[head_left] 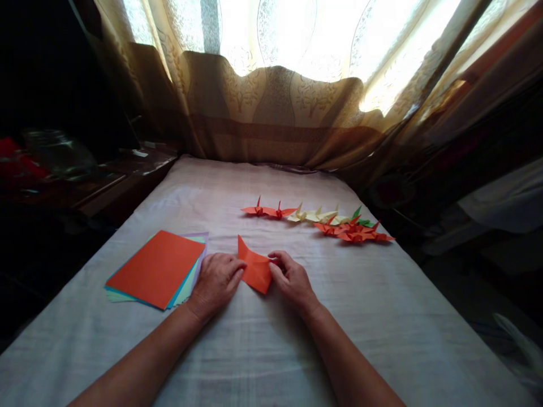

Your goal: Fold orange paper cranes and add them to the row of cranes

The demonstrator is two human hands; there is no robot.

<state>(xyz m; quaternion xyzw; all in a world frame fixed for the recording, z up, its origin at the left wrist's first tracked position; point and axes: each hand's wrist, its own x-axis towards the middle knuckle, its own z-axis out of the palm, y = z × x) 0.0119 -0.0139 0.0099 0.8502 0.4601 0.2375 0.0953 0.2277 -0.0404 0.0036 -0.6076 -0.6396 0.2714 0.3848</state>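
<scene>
Forearms: both are seen entering from the bottom edge and are laid over the cloth that covers the table.
Left hand: it is held palm down on the cloth, and its fingertips are pressed on the left edge of the orange sheet; the fingers are kept together and flat, not curled round anything.
Right hand: the right edge of the sheet is pinched between thumb and forefinger, and the other fingers are curled loosely beside them.
Orange sheet: it is found between the two hands, near the table's middle, partly folded, with one pointed corner raised at the upper left and a crease visible across it.
Stack: coloured papers are piled just left of the left hand, with an orange leaf on top and pale green, blue and lilac edges shown beneath; it is not touched.
Cranes: finished folded birds are set in a row further back and to the right, in red, orange, cream and green; the exact count cannot be told.
Progress: judged from this, several birds are already made, the present sheet is only at its early folds, and most of the stack is left unfolded.
Curtain: a patterned drape is hung behind the table, lit brightly from the window.
</scene>
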